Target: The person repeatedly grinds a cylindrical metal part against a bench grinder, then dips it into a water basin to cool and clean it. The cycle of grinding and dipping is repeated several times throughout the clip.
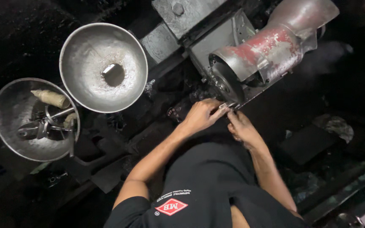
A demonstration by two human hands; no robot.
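My left hand (201,115) and my right hand (241,126) meet in front of a dark grinding wheel (227,80). Together the fingers pinch a small shiny metal piece (226,105) at the wheel's lower edge. Whether the piece touches the wheel I cannot tell. Over the wheel curves a metal guard with worn red paint (271,46), fixed to a grey machine body (216,40). Both forearms reach up from my black shirt at the bottom of the view.
A large steel bowl (85,46) with a small dark puddle in its middle stands at the upper left. Beside it, a second steel bowl (9,109) holds metal tools and a tan tube-like object (50,98). Dark, greasy surfaces and scrap surround the machine.
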